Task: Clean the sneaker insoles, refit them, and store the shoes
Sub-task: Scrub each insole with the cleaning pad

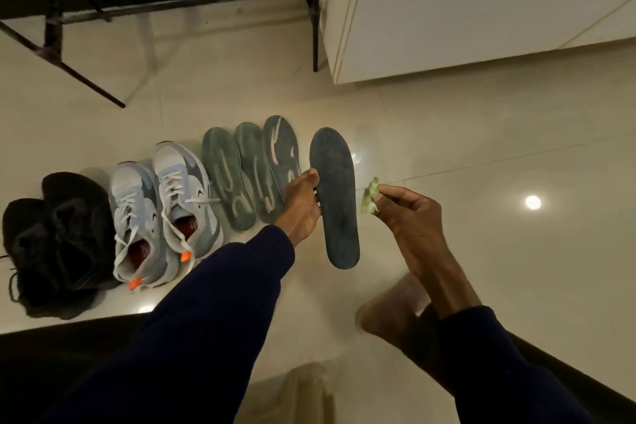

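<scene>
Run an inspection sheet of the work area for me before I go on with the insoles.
surface: pale glossy tiled floor, with lamp glare on it.
job's things: dark insole held up; three grey-green insoles side by side on the floor; grey sneakers left of them; black shoes at the far left.
clutter: pale blurred object at the bottom edge, cannot tell what.
grips: left hand grips the dark insole by its edge; right hand pinches a small green wad, apart from the insole.
cables: nothing seen.
surroundings: black metal rack and white cabinet behind the row; a bare foot below.
</scene>
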